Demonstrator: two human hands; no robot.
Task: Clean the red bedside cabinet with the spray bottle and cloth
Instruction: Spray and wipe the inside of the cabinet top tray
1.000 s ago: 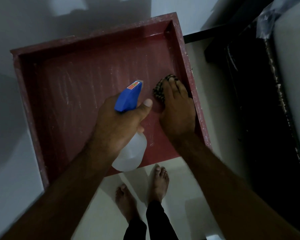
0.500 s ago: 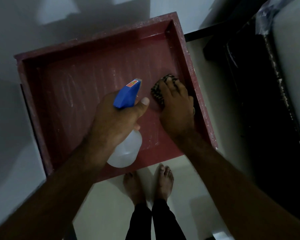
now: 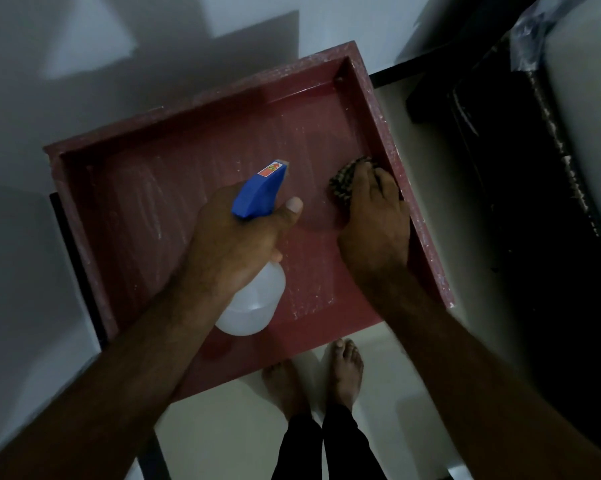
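The red bedside cabinet [image 3: 146,216] has a sunken top with raised rims and pale dusty streaks. My left hand [image 3: 236,244] grips the spray bottle [image 3: 257,306], a clear bottle with a blue head whose nozzle points away from me over the cabinet top. My right hand [image 3: 375,216] presses a dark patterned cloth [image 3: 342,181] flat against the top, close to the right rim. Most of the cloth is hidden under my fingers.
A grey wall lies behind and left of the cabinet. A dark bed frame [image 3: 520,209] with a pale mattress stands to the right across a strip of light floor. My bare feet [image 3: 344,372] stand at the cabinet's front edge.
My right hand has slid the cloth a little farther toward the right rim. My left hand keeps the bottle in about the same place. The view has shifted slightly.
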